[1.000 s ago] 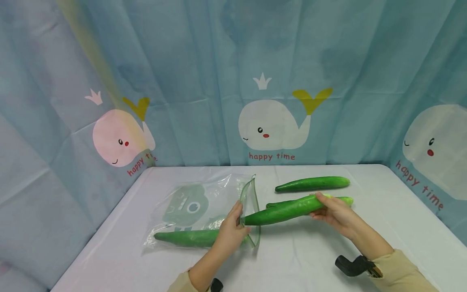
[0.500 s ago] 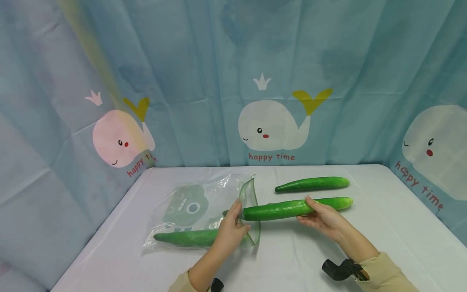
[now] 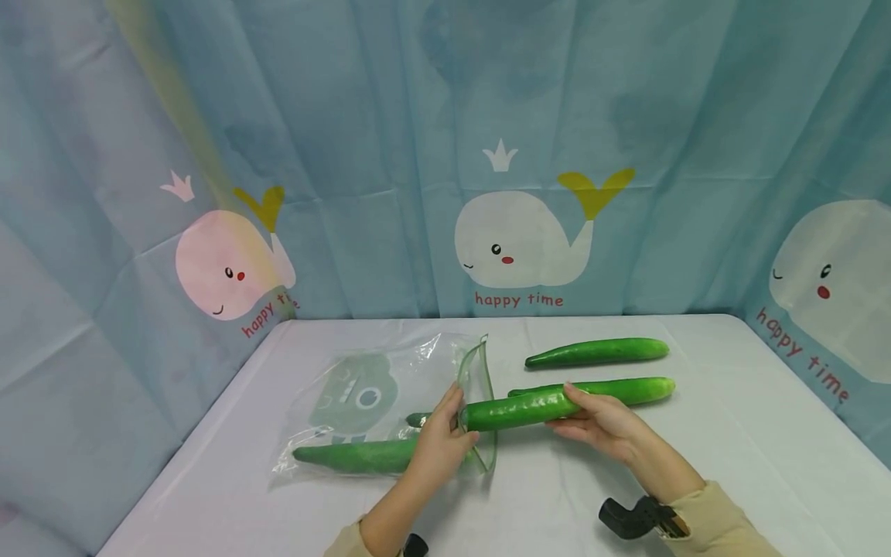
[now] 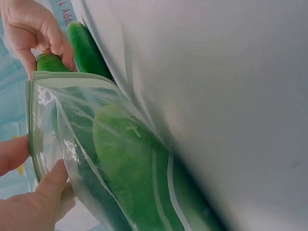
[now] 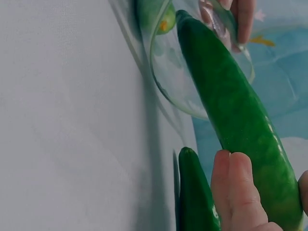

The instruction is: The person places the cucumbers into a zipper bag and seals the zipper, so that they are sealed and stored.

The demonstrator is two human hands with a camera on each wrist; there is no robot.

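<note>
My right hand (image 3: 602, 424) grips a green cucumber (image 3: 518, 410) by its right end. The cucumber's darker tip passes through the mouth of a clear zip bag (image 3: 431, 356) with a green edge and a printed green cartoon figure. My left hand (image 3: 442, 441) pinches the bag's rim between thumb and fingers, holding the mouth apart. Inside the bag, along its near side, lies another cucumber (image 3: 355, 456), partly behind my left hand. In the right wrist view the held cucumber (image 5: 231, 96) slants up into the bag opening (image 5: 161, 91), with fingers (image 5: 240, 187) beneath it.
Two more cucumbers lie on the white tablecloth (image 3: 557, 495) at the right: a far cucumber (image 3: 599, 352) and a nearer cucumber (image 3: 640, 391), partly hidden behind the held one. A blue curtain (image 3: 390, 155) with whale prints stands behind the table.
My right hand has moved left with the cucumber, whose tip has slid from the bag's mouth to farther inside. My left hand and the bag have stayed in place.
</note>
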